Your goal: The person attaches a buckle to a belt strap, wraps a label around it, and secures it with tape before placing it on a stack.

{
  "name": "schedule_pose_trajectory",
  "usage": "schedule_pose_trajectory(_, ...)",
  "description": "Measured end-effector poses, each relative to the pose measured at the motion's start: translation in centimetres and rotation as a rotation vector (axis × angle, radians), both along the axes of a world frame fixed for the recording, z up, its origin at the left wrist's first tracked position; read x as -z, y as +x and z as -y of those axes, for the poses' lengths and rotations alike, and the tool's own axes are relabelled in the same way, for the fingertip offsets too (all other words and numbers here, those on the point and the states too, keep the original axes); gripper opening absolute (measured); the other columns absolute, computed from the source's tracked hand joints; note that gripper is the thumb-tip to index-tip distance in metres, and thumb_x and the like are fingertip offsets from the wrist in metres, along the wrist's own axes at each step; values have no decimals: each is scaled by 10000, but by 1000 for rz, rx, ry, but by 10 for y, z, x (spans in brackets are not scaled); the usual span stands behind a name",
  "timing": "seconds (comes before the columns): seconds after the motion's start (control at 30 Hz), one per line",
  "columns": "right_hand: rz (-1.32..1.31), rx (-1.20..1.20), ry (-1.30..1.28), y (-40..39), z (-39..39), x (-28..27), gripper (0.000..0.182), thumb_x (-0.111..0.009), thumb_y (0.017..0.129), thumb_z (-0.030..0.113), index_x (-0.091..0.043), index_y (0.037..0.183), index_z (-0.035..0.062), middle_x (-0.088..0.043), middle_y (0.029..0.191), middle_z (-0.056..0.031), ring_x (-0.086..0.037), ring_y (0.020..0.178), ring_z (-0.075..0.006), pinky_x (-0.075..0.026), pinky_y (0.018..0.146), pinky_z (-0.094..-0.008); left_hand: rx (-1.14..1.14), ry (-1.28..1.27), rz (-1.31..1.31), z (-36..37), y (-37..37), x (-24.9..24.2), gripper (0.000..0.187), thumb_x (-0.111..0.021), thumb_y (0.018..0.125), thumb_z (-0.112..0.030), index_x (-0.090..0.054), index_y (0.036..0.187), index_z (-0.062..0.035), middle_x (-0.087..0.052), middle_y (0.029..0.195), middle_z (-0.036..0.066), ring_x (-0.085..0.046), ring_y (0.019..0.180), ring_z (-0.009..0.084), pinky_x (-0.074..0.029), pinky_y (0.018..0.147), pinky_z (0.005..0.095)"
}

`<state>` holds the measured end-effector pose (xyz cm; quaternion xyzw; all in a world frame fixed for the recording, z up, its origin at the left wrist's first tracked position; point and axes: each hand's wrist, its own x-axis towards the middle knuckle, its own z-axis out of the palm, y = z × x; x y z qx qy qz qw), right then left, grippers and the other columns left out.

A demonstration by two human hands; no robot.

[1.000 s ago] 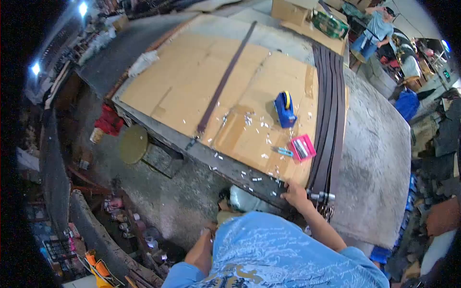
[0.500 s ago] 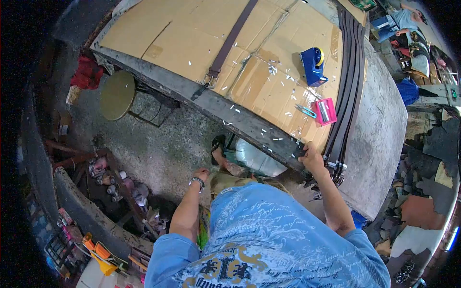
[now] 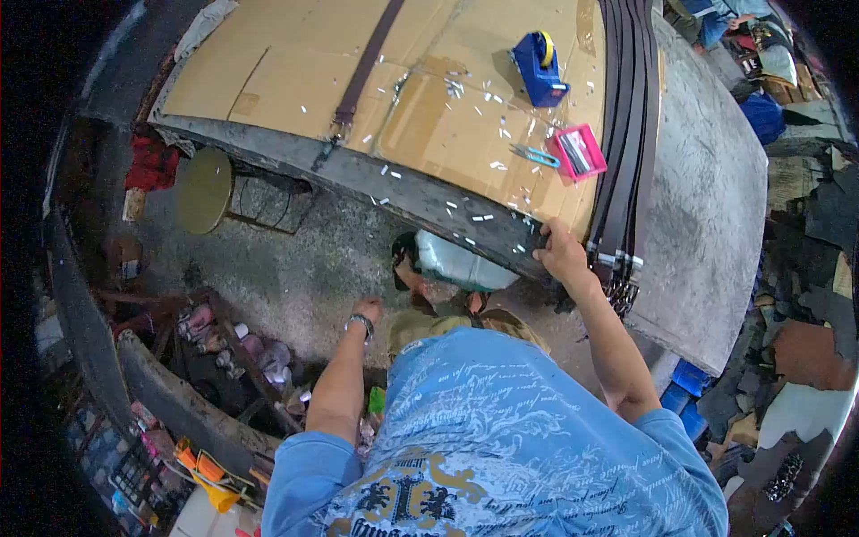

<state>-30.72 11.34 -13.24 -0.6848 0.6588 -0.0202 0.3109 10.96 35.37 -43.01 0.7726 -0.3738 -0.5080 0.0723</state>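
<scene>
My left hand (image 3: 368,311), with a metal watch on the wrist, hangs over the floor near my knee, its fingers curled with nothing visible in them. My right hand (image 3: 564,256) rests at the table's front edge, thumb and fingers apart, holding nothing visible. Right of it, dark belts (image 3: 626,152) lie side by side with their buckles bunched at the near edge. A pink tray (image 3: 580,153) with small metal pieces sits beyond that hand, beside blue-handled snips (image 3: 537,157). Farther back stands a blue tape dispenser (image 3: 540,72). A single brown belt (image 3: 369,63) lies at the left.
Cardboard (image 3: 295,80) covers much of the grey table (image 3: 707,224), with small white pieces scattered over it. A round stool (image 3: 204,191) stands at the left. A wooden frame and clutter lie at lower left. Another person's hand (image 3: 739,21) shows at upper right.
The view has shifted, so the table and its items appear higher and farther left. My right hand stays at the table's edge and my left hand remains low, over the floor.
</scene>
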Motion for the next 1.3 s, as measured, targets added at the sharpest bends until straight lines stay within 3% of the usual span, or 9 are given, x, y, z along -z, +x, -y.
schedule_pose_trajectory(0.1, 26, 2, 9, -4, 1, 1, 457, -763, 703, 124, -478, 1061, 111, -560, 745, -84, -610, 740, -286, -469, 662, -410, -347, 76, -212, 12, -13, 2, 214, -604, 848, -187, -688, 1012, -76, -689, 841, 63, -631, 727, 166, -502, 668, 324)
schedule_pose_trajectory(0.17, 90, -53, -51, -10, -2, 2, 489, -756, 694, 125, -475, 1093, 97, -628, 957, -165, -625, 943, -353, -476, 782, -438, -378, 147, -143, 45, -52, -84, 204, -607, 836, -161, -688, 995, -63, -688, 826, 58, -627, 710, 157, -501, 655, 312)
schedule_pose_trajectory(0.23, 144, -60, -103, -17, -6, 6, 478, -756, 703, 132, -485, 1096, 100, -644, 958, -167, -620, 970, -360, -472, 818, -439, -393, 182, -78, 59, -86, -140, 195, -610, 823, -135, -689, 979, -50, -688, 811, 52, -623, 694, 149, -500, 641, 301)
schedule_pose_trajectory(0.5, 185, -138, -103, -30, -6, -3, 460, -745, 736, 191, -519, 1123, 85, -657, 957, -192, -629, 960, -358, -477, 829, -444, -212, 78, -81, 62, -133, -161, 207, -606, 859, -182, -645, 1034, -78, -676, 856, 35, -643, 711, 127, -428, 454, 286)
schedule_pose_trajectory(0.63, 192, -137, -108, -31, -3, 3, 441, -746, 727, 174, -512, 1087, 72, -658, 931, -204, -632, 932, -376, -478, 824, -453, -115, -8, -83, 40, -114, -118, 295, -621, 857, -219, -616, 1114, -75, -674, 892, 26, -633, 701, 135, -457, 504, 294)
schedule_pose_trajectory(0.73, 238, -158, -123, -35, -6, 7, 434, -742, 726, 165, -502, 1074, 70, -658, 929, -208, -631, 930, -379, -477, 821, -458, -161, 65, 2, 39, -137, -171, 318, -631, 864, -261, -618, 1122, -76, -673, 889, 17, -622, 697, 137, -468, 527, 302)
schedule_pose_trajectory(0.97, 212, -163, -75, -34, -5, 6, 451, -732, 754, 189, -501, 1126, 81, -651, 971, -207, -623, 960, -375, -468, 823, -447, -339, 110, 4, -9, -132, -167, 352, -637, 875, -334, -630, 1126, -89, -678, 907, 29, -628, 723, 135, -477, 533, 316)
schedule_pose_trajectory(1.23, 230, -155, -119, -34, -5, 8, 431, -728, 755, 181, -496, 1106, 90, -656, 936, -196, -628, 927, -379, -468, 795, -456, -195, 254, 146, 11, -150, -223, 247, -639, 855, -205, -672, 996, -5, -692, 893, 85, -652, 767, 165, -522, 683, 309)
schedule_pose_trajectory(1.3, 229, -144, -115, -33, -4, 7, 431, -725, 742, 173, -500, 1100, 89, -655, 947, -192, -623, 938, -381, -469, 809, -456, -207, 187, 91, 6, -113, -162, 245, -637, 856, -202, -667, 999, -6, -692, 893, 76, -652, 769, 166, -519, 689, 308)
